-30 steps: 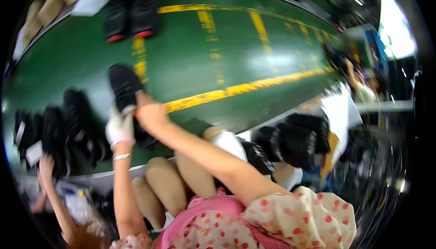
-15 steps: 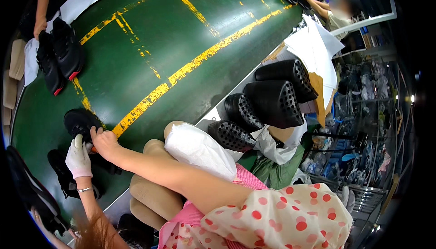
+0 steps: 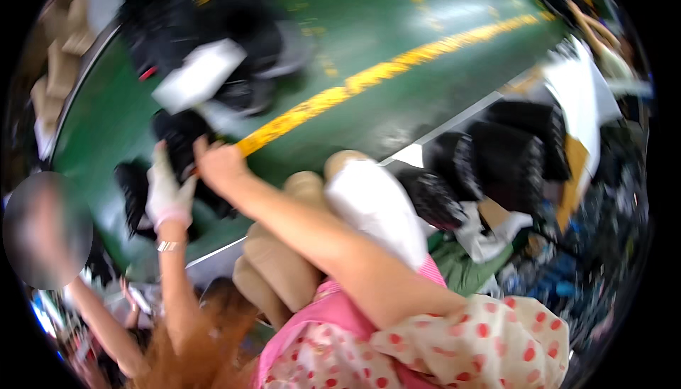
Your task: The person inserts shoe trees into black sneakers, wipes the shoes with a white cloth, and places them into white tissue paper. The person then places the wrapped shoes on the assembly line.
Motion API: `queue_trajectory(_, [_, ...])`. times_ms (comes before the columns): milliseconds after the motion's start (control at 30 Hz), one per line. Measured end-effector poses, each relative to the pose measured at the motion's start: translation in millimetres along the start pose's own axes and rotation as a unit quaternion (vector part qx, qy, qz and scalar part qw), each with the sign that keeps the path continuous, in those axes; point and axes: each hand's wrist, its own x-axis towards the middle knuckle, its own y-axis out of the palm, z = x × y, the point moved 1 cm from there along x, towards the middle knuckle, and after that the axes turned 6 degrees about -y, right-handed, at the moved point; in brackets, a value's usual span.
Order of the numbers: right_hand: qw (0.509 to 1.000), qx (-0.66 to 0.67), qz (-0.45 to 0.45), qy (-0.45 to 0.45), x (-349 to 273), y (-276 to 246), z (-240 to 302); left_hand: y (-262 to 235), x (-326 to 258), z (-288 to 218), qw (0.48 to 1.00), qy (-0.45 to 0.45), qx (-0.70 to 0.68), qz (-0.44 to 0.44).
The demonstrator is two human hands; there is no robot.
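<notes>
A black shoe [image 3: 179, 132] lies on the green tabletop at left of centre, its toe pointing away from me. My left hand [image 3: 170, 194], in a white glove, reaches its near end, fingers stretched along one side and thumb on the other. My bare right hand [image 3: 221, 167] is closed at the shoe's right side; its fingertips are blurred, and any lace they pinch is hidden. A speck of orange shows between the hands. Another black shoe [image 3: 133, 194] lies left of the glove. A dark shoe partly shows below my right hand.
Beyond my hands are blurred dark shoes [image 3: 248, 27], some grey-soled, with a white sheet-like shape [image 3: 201, 74] before them. Red-trimmed black shoes [image 3: 152, 23] lie farther left. Black perforated-ended forms [image 3: 507, 158] stand at right. A co-worker's arm [image 3: 99, 318] is at lower left.
The whole view has swung, so the scene sits farther right and higher. Grey-soled shoes and the white shape now appear beyond my hands. Both hands stay at the same shoe; the glove's thumb is more spread.
</notes>
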Motion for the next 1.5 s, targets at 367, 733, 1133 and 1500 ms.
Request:
queue_trajectory(367, [0.961, 0.093, 0.261, 0.014, 25, -62, 70, -16, -13, 98, 0.997, -0.057, -0.054, -0.029])
queue_trajectory(733, [0.992, 0.039, 0.095, -0.068, -3, -181, -29, -46, -110, 67, 0.965, -0.042, -0.175, -0.191])
queue_trajectory(1133, [0.985, -0.139, -0.049, -0.087, 28, -208, -117, -28, 87, -42, 0.991, -0.031, -0.061, -0.119])
queue_trajectory(1500, [0.983, -0.065, 0.157, -0.070, -35, -229, -119, -2, 59, -88, 0.957, 0.250, -0.151, -0.007])
